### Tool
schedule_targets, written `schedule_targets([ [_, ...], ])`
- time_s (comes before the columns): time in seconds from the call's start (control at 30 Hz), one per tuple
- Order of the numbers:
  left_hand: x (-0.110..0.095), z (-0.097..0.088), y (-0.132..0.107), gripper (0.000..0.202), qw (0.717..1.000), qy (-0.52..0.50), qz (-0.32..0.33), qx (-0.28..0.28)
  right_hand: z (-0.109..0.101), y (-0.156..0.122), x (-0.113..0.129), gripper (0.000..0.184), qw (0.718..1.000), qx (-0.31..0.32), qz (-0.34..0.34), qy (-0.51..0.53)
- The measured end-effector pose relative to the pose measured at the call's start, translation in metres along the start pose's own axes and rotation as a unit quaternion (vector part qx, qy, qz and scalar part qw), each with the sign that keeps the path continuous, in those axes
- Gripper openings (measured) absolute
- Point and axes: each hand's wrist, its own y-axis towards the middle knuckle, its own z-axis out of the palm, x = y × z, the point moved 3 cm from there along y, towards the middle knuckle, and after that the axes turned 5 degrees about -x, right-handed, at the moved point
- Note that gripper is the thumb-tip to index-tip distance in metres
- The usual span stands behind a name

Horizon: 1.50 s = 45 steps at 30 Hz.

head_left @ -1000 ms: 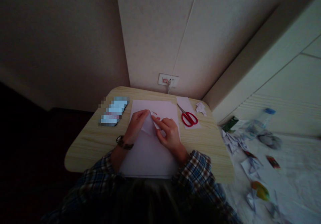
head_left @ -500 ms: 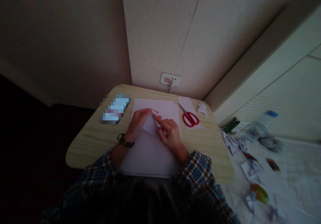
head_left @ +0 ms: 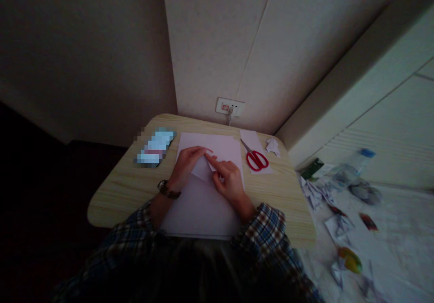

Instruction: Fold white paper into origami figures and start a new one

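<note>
A small folded piece of white paper (head_left: 202, 171) lies on a larger white sheet (head_left: 203, 203) on a light wooden table (head_left: 122, 190). My left hand (head_left: 187, 163) rests on the folded piece's left side with its fingers stretched flat along the top edge. My right hand (head_left: 228, 180) presses the right side, index finger extended to the paper's upper point, the other fingers curled. Both wrists wear plaid sleeves, and a watch (head_left: 167, 190) is on the left one.
Red-handled scissors (head_left: 255, 158) lie on a paper strip to the right, with a small folded paper figure (head_left: 272, 145) beyond. A blurred-out flat object (head_left: 154, 148) lies at the left. A wall socket (head_left: 228, 107) is behind. A surface at the right holds paper scraps (head_left: 318, 192) and a bottle (head_left: 352, 163).
My left fingers have stretched further right along the paper's top edge. My right index finger has stayed at the tip. The view shifted slightly.
</note>
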Motion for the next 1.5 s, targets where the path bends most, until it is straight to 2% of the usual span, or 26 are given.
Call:
schedule_targets([
  [0.47, -0.005, 0.003, -0.002, 0.021, 1.0, -0.014, -0.001, -0.015, 0.0, 0.001, 0.001, 0.054, 1.0, 0.009, 0.009, -0.001],
  [0.93, 0.0, 0.001, 0.0, 0.024, 1.0, -0.008, -0.003, -0.011, 0.001, 0.0, 0.0, 0.054, 1.0, 0.015, 0.009, 0.0],
  [1.2, -0.003, -0.001, 0.002, 0.026, 0.996, 0.063, 0.055, 0.0, -0.003, 0.002, 0.003, 0.049, 1.0, 0.014, 0.007, 0.014],
  [1.37, -0.005, 0.0, 0.002, 0.026, 0.991, 0.104, 0.084, 0.01, -0.009, 0.002, 0.004, 0.042, 0.997, -0.026, 0.004, 0.069],
  [1.5, -0.007, 0.0, 0.002, 0.025, 0.987, 0.127, 0.102, 0.011, -0.01, 0.003, 0.002, 0.031, 0.986, -0.087, 0.057, 0.128],
])
